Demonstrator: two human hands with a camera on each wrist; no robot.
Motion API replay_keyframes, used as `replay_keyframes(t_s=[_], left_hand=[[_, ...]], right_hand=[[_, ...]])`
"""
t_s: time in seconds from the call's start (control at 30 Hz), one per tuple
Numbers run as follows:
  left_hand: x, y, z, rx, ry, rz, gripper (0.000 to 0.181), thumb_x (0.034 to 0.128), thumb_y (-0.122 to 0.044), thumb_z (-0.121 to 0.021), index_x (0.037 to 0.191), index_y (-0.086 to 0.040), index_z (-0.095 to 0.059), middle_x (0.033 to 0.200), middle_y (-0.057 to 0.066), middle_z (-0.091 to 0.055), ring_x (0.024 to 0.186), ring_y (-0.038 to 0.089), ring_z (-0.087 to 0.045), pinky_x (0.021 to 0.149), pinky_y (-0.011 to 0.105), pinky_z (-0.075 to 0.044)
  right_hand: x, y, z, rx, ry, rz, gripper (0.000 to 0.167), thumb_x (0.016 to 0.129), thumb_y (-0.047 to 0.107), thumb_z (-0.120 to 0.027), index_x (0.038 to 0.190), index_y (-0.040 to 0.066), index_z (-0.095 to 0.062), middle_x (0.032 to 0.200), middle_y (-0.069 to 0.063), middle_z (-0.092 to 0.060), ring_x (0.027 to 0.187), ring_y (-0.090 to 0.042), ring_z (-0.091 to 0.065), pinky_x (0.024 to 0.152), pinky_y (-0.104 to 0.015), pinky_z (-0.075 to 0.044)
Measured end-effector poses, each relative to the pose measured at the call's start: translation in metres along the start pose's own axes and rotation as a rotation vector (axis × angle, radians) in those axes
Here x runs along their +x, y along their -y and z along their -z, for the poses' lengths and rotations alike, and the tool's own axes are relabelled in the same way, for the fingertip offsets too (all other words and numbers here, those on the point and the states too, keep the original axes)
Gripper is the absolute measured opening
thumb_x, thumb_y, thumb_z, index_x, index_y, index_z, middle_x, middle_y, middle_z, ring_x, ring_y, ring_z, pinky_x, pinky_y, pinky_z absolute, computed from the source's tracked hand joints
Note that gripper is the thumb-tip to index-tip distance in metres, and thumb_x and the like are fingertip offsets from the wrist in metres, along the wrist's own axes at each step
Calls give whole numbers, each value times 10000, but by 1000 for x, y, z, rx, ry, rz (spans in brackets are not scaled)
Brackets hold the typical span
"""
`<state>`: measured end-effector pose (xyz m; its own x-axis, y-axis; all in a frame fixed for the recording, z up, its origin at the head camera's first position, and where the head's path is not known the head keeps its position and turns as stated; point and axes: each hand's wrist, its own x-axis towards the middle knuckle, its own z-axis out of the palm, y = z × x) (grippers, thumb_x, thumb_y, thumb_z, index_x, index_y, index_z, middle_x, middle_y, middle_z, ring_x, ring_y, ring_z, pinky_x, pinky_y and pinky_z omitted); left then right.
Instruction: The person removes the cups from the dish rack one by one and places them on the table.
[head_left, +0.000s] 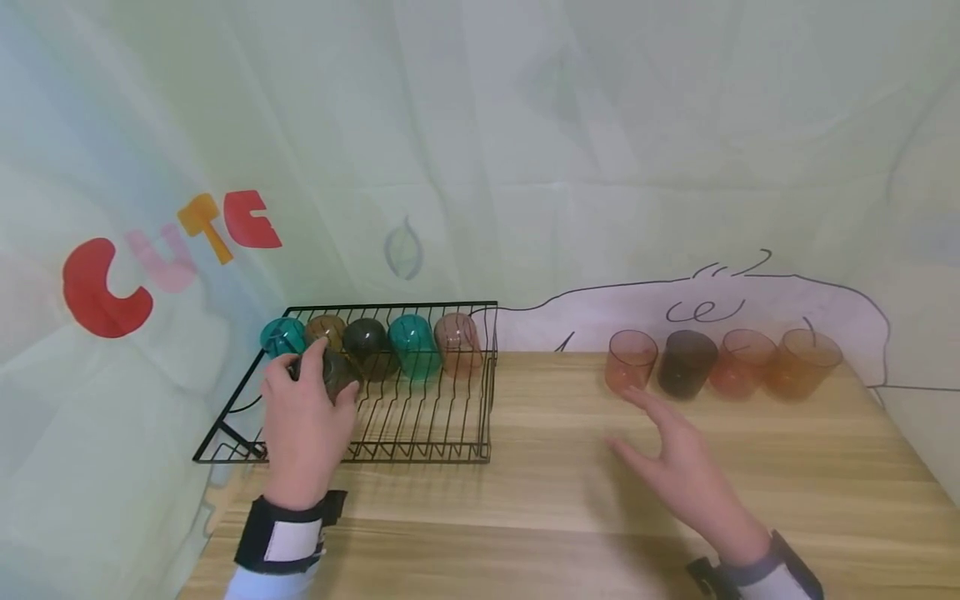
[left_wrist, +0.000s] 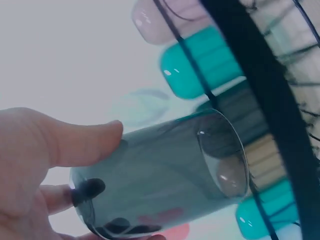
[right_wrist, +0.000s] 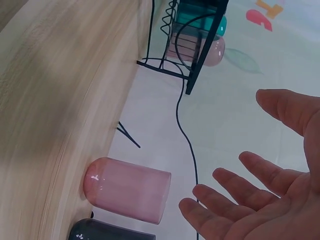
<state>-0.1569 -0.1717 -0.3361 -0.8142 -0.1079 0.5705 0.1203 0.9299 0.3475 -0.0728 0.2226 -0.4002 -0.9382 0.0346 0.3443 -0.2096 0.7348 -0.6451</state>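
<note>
My left hand (head_left: pixel 307 429) grips a dark grey see-through glass (left_wrist: pixel 165 170) by its base end, mouth downward, above the front left part of a black wire rack (head_left: pixel 491 421). In the left wrist view the thumb (left_wrist: pixel 95 142) lies along one side of the glass and fingertips press the other. The right hand (head_left: pixel 690 475) hovers over the table with thumb and fingers spread, holding nothing. Just beyond its fingertips stands a pink glass (head_left: pixel 632 367), upright; the right wrist view shows a gap between them.
Along the rack's back row sit upside-down glasses: teal (head_left: pixel 283 335), amber (head_left: pixel 324 331), dark grey (head_left: pixel 369 346), teal (head_left: pixel 414 346) and pink (head_left: pixel 457 343). Right of the pink glass stand a dark glass (head_left: pixel 686 367), a reddish glass (head_left: pixel 742 364) and an orange glass (head_left: pixel 802 367). A printed curtain (head_left: pixel 600 167) hangs behind.
</note>
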Motion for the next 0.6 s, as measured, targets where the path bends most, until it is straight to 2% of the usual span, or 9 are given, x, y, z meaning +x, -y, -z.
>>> replay_keyframes(t_s=[0.2,0.43,0.6], left_hand=[[-5,-22,0,-34,-48,-82,673,752,-226,-778,1348,-135,-479,1259,295,-416,1091,433,-478,641,585,-509],[-10,-48,-7,-179,-13,-119,697,730,-282,-799,1345,-187,-484,1243,226,-448,1047,367,-547,745,529,-544],[-14,-65,-17,-292,8,-151,703,694,-223,-828,1317,-196,-503,1225,185,-453,1076,353,-567,819,503,-547]], right_hand=[[2,3,1,23,7,-27,657,842,460,-645,1367,113,-455,1398,-92,-489,1280,-311,-453,1039,-530,-372],[4,10,1,79,20,-61,654,844,421,-660,1384,132,-432,1436,-87,-446,1224,-375,-489,985,-563,-418],[6,15,1,109,23,-74,691,839,473,-641,1393,125,-419,1444,-95,-434,1225,-364,-494,986,-543,-430]])
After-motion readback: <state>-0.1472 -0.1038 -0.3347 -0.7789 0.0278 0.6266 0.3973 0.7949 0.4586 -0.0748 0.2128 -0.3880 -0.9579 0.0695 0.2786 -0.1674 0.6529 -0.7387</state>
